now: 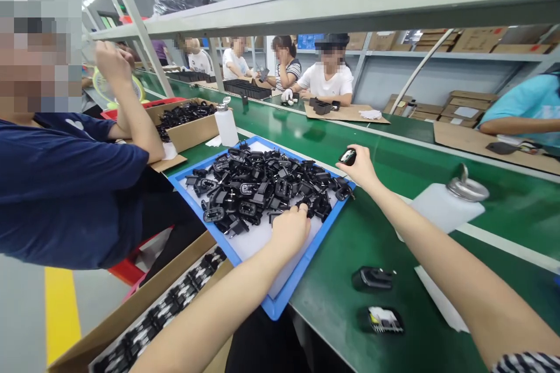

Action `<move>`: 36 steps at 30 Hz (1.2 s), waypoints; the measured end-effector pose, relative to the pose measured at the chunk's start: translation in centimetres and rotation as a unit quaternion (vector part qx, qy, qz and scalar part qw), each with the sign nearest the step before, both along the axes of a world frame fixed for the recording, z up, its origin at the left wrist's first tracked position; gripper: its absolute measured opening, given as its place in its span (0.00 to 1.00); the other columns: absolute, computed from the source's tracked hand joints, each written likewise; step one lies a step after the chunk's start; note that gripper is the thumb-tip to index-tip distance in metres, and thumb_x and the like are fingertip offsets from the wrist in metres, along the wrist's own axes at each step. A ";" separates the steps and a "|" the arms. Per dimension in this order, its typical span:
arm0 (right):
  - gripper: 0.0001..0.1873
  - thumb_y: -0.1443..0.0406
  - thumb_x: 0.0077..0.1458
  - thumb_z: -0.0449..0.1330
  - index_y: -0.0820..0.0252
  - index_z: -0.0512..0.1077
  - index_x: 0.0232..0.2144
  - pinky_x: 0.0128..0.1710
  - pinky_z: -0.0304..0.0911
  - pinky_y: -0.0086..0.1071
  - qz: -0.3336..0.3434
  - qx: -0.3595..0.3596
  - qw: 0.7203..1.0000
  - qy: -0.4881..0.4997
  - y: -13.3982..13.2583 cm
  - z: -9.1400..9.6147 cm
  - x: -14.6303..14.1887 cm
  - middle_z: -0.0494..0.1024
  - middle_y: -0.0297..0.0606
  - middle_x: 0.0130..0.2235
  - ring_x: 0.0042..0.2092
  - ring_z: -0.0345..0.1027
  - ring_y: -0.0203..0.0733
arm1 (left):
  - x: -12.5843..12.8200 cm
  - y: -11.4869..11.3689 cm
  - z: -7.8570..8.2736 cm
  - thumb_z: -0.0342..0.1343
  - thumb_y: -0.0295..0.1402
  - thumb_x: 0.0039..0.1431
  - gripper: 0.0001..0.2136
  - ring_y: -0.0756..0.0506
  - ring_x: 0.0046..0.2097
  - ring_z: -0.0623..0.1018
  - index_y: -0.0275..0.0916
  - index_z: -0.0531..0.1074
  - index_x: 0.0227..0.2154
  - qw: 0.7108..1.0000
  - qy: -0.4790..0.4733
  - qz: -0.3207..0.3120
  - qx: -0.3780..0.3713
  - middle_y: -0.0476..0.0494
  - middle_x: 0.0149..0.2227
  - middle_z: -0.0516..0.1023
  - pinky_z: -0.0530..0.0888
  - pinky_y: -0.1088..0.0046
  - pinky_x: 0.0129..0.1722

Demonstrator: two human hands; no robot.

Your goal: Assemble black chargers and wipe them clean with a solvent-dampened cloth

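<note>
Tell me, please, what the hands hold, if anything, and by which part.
The right hand holds a small black piece by its edges. Whether the left hand, at the pile, holds anything is unclear.

Green bench (pixel 324 285) — blue tray (pixel 275 306) overhanging near edge, two black housings (pixel 371 278), white bottles (pixel 225 128), cardboard sheets (pixel 356 115) on top.

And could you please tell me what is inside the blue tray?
The blue tray holds a jumbled heap of black plug parts on a white liner. The heap's lower layers are covered, and the left grip hides whatever lies beneath it.
</note>
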State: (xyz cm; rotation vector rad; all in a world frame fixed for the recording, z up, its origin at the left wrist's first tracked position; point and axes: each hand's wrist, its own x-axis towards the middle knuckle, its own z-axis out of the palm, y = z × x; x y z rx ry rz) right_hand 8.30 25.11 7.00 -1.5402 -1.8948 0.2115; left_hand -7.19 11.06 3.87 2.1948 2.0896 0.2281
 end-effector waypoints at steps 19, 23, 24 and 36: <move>0.22 0.58 0.38 0.60 0.58 0.59 0.35 0.35 0.59 0.37 0.052 -0.109 0.990 -0.077 -19.8 -0.1 9.0 0.67 0.38 0.36 0.37 0.63 0.47 | 1.2 -0.7 0.0 0.39 0.28 0.54 0.14 0.45 0.36 0.69 0.38 0.60 0.44 0.996 -0.014 -0.037 0.078 0.40 0.38 0.63 0.66 0.71 0.34; 0.22 0.57 0.36 0.61 0.60 0.59 0.34 0.36 0.60 0.38 0.049 -0.172 0.981 -0.072 -20.3 -3.6 9.9 0.66 0.41 0.36 0.38 0.62 0.47 | 1.2 -2.6 1.2 0.42 0.31 0.53 0.13 0.49 0.34 0.69 0.37 0.63 0.41 0.973 -0.197 -0.014 0.119 0.44 0.35 0.64 0.67 0.74 0.33; 0.23 0.58 0.35 0.61 0.60 0.59 0.34 0.37 0.59 0.39 0.056 -0.180 0.979 -0.075 -20.3 -3.9 10.0 0.66 0.42 0.37 0.39 0.62 0.48 | 1.3 -3.4 1.4 0.44 0.32 0.52 0.13 0.50 0.32 0.70 0.37 0.64 0.40 0.946 -0.303 -0.016 0.115 0.45 0.34 0.65 0.68 0.75 0.31; 0.18 0.58 0.42 0.55 0.61 0.65 0.35 0.21 0.59 0.28 0.251 -0.335 0.828 0.374 -23.8 1.3 5.8 0.68 0.38 0.29 0.29 0.63 0.37 | 6.9 -9.9 1.4 0.57 0.37 0.37 0.13 0.53 0.24 0.69 0.35 0.69 0.27 0.690 -0.715 -0.113 -0.009 0.50 0.23 0.69 0.69 0.78 0.22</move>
